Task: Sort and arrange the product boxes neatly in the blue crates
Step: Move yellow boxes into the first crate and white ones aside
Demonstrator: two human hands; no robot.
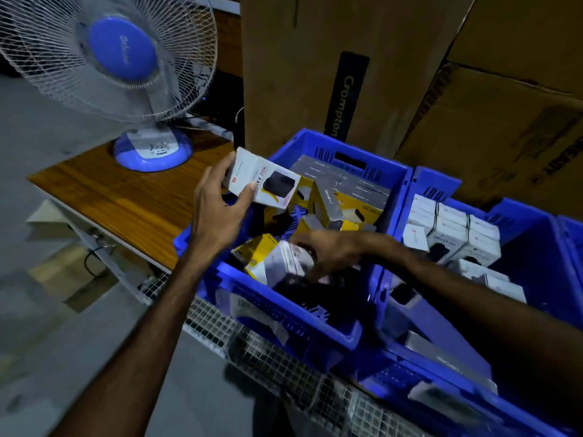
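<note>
A wire-caged fan [121,58] stands on the wood-grain table [126,197]. The left hand [217,209] grips a white carton [262,181] above the ribbed plastic left crate [284,320]. The right hand [334,250] clasps a yellow-and-white box [271,260] inside it. White boxes [454,228] fill the right crate [536,234].

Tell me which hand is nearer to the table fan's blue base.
Left. The left hand holds a white box just right of the fan base. The right hand is lower and farther right, inside the blue crate.

Right hand [331,252] motion-blurred over box [284,263]; right crate [520,222] cut by frame edge.
</note>
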